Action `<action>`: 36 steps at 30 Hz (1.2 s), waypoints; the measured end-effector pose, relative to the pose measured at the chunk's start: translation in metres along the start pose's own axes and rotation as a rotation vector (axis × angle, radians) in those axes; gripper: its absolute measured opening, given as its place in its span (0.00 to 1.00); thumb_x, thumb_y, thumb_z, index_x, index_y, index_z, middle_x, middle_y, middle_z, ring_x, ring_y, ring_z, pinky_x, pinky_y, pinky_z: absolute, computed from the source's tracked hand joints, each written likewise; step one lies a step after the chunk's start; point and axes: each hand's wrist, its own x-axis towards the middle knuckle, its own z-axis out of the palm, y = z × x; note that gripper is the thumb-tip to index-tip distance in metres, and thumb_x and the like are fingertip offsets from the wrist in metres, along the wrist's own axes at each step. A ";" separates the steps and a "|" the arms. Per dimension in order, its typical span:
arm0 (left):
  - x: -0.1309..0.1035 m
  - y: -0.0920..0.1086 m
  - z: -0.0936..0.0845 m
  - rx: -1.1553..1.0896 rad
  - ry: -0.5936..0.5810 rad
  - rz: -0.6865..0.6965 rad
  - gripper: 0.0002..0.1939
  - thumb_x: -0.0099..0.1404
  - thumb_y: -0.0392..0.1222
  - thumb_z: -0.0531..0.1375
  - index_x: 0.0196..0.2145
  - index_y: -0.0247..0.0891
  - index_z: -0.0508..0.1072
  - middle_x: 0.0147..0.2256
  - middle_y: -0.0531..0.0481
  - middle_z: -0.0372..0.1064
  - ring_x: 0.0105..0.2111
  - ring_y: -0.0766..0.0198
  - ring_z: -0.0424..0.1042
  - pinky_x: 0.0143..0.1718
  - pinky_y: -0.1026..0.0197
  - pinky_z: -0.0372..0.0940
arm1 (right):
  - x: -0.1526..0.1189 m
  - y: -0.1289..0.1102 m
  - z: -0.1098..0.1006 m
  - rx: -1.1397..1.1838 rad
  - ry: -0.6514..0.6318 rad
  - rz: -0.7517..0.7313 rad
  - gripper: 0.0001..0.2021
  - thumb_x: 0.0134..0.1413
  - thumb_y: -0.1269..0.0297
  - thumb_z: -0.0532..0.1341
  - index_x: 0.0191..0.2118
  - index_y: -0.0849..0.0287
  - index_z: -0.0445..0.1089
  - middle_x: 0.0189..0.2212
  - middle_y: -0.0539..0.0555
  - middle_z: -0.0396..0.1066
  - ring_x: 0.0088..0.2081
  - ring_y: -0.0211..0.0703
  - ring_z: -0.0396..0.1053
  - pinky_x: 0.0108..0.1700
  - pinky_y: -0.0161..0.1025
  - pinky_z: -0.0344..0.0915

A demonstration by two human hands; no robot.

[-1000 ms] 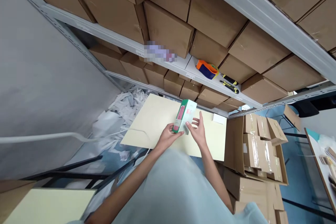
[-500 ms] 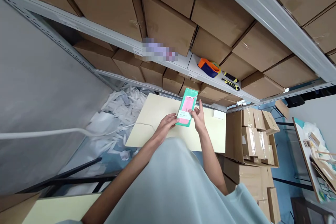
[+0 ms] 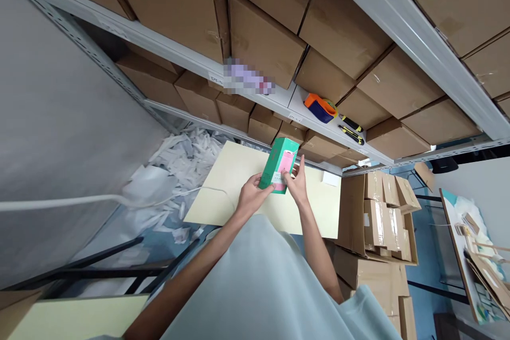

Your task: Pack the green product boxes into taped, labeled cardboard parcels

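Observation:
A green box with a pink picture on its front is held up over a pale yellow tabletop. My left hand grips its lower left corner, the thumb on the front edge. My right hand holds the right side, with the thumb lying on the front and the index finger pointing up past the box. The box is turned so that its green side shows as well as its front. Fingers behind the box are partly hidden.
A shelf above carries several cardboard boxes, an orange and blue tape dispenser and two utility knives. A small white item lies on the table's right. Cartons stack at right; white scrap piles at left.
The green box has been turned, so its left side now shows. My left hand has moved from lightly touching the corner to a firmer hold. The view has shifted slightly.

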 end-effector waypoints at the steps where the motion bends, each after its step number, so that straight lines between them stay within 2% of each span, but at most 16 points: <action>1: -0.002 0.000 0.001 0.080 0.049 0.044 0.30 0.48 0.49 0.74 0.49 0.40 0.78 0.47 0.42 0.83 0.50 0.45 0.82 0.56 0.44 0.75 | -0.002 -0.001 0.003 -0.025 0.007 -0.008 0.59 0.50 0.53 0.75 0.83 0.52 0.47 0.56 0.57 0.77 0.49 0.47 0.76 0.49 0.40 0.75; 5: -0.016 0.004 0.004 0.347 0.168 0.258 0.30 0.51 0.48 0.75 0.51 0.44 0.78 0.50 0.43 0.78 0.52 0.43 0.80 0.58 0.44 0.74 | -0.009 -0.004 0.016 -0.076 0.062 -0.016 0.63 0.49 0.54 0.76 0.83 0.54 0.41 0.65 0.59 0.73 0.57 0.50 0.75 0.62 0.45 0.72; 8: -0.024 0.008 0.006 0.358 0.118 0.361 0.32 0.50 0.49 0.75 0.53 0.43 0.76 0.52 0.41 0.75 0.57 0.41 0.77 0.63 0.41 0.71 | -0.009 -0.006 0.019 -0.042 0.131 0.012 0.61 0.48 0.58 0.72 0.83 0.58 0.41 0.68 0.62 0.70 0.58 0.51 0.75 0.63 0.46 0.72; 9: -0.024 0.008 0.005 0.319 0.087 0.349 0.34 0.50 0.49 0.75 0.54 0.43 0.76 0.54 0.40 0.75 0.59 0.41 0.76 0.65 0.40 0.70 | -0.008 -0.007 0.017 -0.014 0.130 0.024 0.60 0.47 0.59 0.70 0.83 0.59 0.41 0.67 0.62 0.71 0.55 0.50 0.76 0.61 0.46 0.73; 11: -0.022 0.008 0.002 0.180 0.006 0.219 0.36 0.50 0.52 0.75 0.56 0.41 0.75 0.57 0.38 0.75 0.61 0.41 0.75 0.66 0.39 0.68 | -0.008 -0.011 0.012 0.050 0.082 0.027 0.57 0.46 0.60 0.68 0.81 0.57 0.44 0.65 0.61 0.73 0.50 0.48 0.76 0.58 0.45 0.74; 13: -0.019 0.010 -0.004 0.019 -0.112 0.021 0.36 0.51 0.55 0.74 0.55 0.39 0.76 0.57 0.36 0.78 0.61 0.41 0.76 0.65 0.40 0.69 | -0.010 -0.016 0.006 0.099 0.010 -0.008 0.51 0.46 0.60 0.66 0.78 0.55 0.53 0.60 0.57 0.76 0.49 0.47 0.75 0.57 0.44 0.74; 15: -0.016 0.014 -0.012 -0.097 -0.255 -0.106 0.34 0.53 0.57 0.74 0.53 0.38 0.78 0.55 0.36 0.81 0.60 0.41 0.78 0.65 0.41 0.69 | -0.014 -0.022 0.001 0.119 -0.044 -0.056 0.43 0.47 0.61 0.65 0.72 0.53 0.63 0.56 0.54 0.77 0.49 0.48 0.74 0.57 0.43 0.73; 17: -0.017 0.021 -0.017 -0.148 -0.353 -0.133 0.30 0.53 0.57 0.74 0.49 0.38 0.82 0.51 0.38 0.84 0.58 0.40 0.79 0.65 0.41 0.69 | -0.019 -0.025 0.000 0.125 -0.076 -0.086 0.37 0.47 0.62 0.65 0.66 0.52 0.67 0.54 0.53 0.77 0.49 0.48 0.73 0.58 0.43 0.72; 20: -0.023 0.031 -0.018 -0.168 -0.380 -0.140 0.27 0.50 0.55 0.75 0.44 0.38 0.84 0.47 0.39 0.85 0.54 0.40 0.81 0.63 0.41 0.70 | -0.024 -0.026 0.001 0.129 -0.104 -0.103 0.34 0.47 0.62 0.65 0.63 0.53 0.68 0.52 0.53 0.77 0.49 0.49 0.73 0.56 0.43 0.72; 24: -0.030 0.035 -0.012 -0.156 -0.340 -0.164 0.28 0.47 0.54 0.75 0.44 0.37 0.83 0.45 0.40 0.86 0.53 0.41 0.82 0.60 0.43 0.72 | -0.027 -0.025 0.000 0.122 -0.143 -0.105 0.31 0.48 0.62 0.65 0.61 0.53 0.69 0.51 0.53 0.78 0.47 0.48 0.72 0.53 0.42 0.73; 30: -0.029 0.018 -0.003 -0.127 -0.172 -0.114 0.28 0.43 0.54 0.73 0.42 0.39 0.79 0.41 0.44 0.84 0.47 0.45 0.82 0.54 0.47 0.75 | -0.023 -0.023 -0.006 0.086 -0.186 -0.107 0.26 0.50 0.61 0.66 0.58 0.55 0.74 0.53 0.55 0.79 0.51 0.51 0.74 0.58 0.45 0.73; 33: -0.028 0.010 -0.004 -0.005 -0.011 -0.037 0.30 0.44 0.54 0.71 0.44 0.40 0.77 0.41 0.45 0.83 0.44 0.48 0.82 0.51 0.48 0.75 | -0.027 -0.016 -0.001 0.103 -0.114 -0.094 0.33 0.50 0.57 0.70 0.63 0.55 0.71 0.58 0.58 0.76 0.54 0.51 0.74 0.57 0.45 0.73; 36: -0.033 0.010 -0.005 0.231 0.135 0.106 0.29 0.48 0.52 0.71 0.47 0.41 0.76 0.46 0.43 0.80 0.48 0.46 0.80 0.53 0.47 0.74 | -0.038 -0.008 0.008 0.113 -0.030 -0.078 0.43 0.52 0.53 0.72 0.73 0.53 0.63 0.62 0.61 0.72 0.57 0.51 0.74 0.56 0.45 0.74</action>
